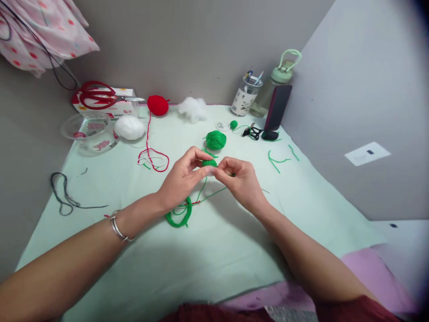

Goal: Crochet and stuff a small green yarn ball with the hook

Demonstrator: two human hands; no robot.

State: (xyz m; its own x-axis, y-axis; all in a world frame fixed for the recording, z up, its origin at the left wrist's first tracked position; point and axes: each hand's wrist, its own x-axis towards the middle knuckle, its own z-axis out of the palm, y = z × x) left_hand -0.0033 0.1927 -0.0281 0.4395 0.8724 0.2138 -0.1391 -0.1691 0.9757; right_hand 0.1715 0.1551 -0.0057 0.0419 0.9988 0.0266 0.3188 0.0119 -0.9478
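Note:
A small green crocheted piece is pinched between the thumb and fingers of my left hand, above the middle of the table. My right hand is closed right beside it, fingertips at the piece's right edge; what those fingers grip is mostly hidden. Green yarn runs below both hands toward a loose green yarn coil. Behind the hands sits a green yarn ball. A thin grey stick shows past my right wrist; whether it is held cannot be told.
Red-handled scissors rest on a box at back left, near a clear plastic container, white yarn and red yarn. White stuffing, a pen cup, a bottle and a dark upright object line the back.

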